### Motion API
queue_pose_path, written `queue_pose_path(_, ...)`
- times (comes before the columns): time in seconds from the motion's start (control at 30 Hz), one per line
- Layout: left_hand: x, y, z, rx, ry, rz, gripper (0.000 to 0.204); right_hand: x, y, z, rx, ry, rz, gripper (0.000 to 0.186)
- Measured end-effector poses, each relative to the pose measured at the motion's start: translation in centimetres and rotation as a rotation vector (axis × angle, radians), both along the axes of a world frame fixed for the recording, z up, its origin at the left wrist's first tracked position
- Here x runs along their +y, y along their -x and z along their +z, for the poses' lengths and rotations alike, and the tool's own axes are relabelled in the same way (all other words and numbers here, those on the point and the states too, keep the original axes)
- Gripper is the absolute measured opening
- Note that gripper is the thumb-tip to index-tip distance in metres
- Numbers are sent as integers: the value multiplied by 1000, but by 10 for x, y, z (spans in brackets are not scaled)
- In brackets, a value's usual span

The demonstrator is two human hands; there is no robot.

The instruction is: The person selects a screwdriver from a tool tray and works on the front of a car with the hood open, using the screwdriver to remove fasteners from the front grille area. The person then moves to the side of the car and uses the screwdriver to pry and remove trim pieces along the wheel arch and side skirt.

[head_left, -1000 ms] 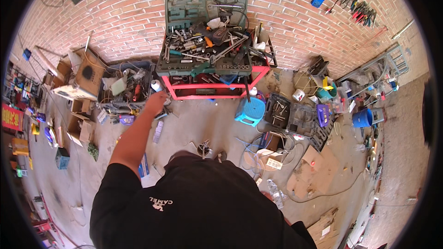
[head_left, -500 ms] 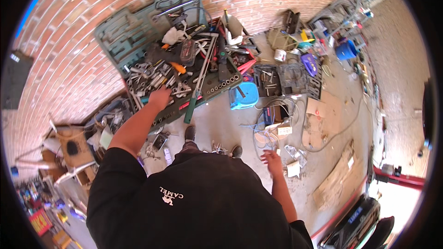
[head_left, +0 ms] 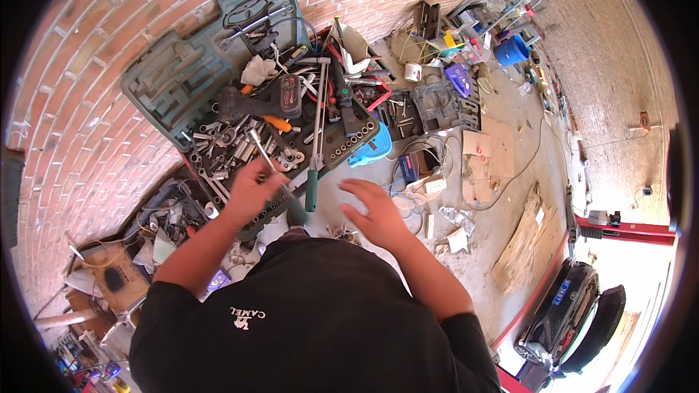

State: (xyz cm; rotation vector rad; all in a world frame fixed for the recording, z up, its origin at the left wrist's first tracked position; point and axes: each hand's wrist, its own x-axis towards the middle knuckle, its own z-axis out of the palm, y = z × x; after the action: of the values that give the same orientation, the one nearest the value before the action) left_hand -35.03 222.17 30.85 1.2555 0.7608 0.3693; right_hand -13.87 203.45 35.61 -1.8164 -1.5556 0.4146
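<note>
My left hand [head_left: 251, 191] is closed around a green-handled wrench [head_left: 266, 151] in front of the toolbox. Its silver shaft points up toward the tools, and the blurred green grip sticks out below my fingers; the exact head is hard to make out. My right hand [head_left: 373, 209] hovers empty over the floor, fingers spread, to the right of a long green-handled bar [head_left: 312, 188]. The open green toolbox [head_left: 164, 91] is heaped with loose sockets [head_left: 244, 147], a power tool with a battery [head_left: 290, 94] and an orange-handled tool [head_left: 278, 124].
Beyond my right hand are a blue plastic stool [head_left: 373, 147], a dark tool case [head_left: 440, 105], coiled cables and flattened cardboard [head_left: 489, 153]. Cluttered boxes [head_left: 113, 276] stand at the left. A brick wall [head_left: 87, 36] rises behind the toolbox; a car front [head_left: 561, 302] shows at lower right.
My left hand has come back from the toolbox toward me with the wrench in it. My right hand has moved up and inward, closer to the left. The whole view has shifted slightly.
</note>
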Motion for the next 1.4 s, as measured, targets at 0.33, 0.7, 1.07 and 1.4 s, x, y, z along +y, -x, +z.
queue_pose_path(0.33,-47,14,-30,-164,333,173,33,46,53,-13,739,770,232,33)
queue_pose_path(0.7,-46,12,-58,-159,433,560,36,38,71,-61,353,559,93,40)
queue_pose_path(1.07,-4,12,-91,189,618,98,65,-70,12,-85,1160,426,-731,24)
queue_pose_path(1.4,-146,-136,1,105,-10,-659,58,-222,-13,-35,811,391,-731,45)
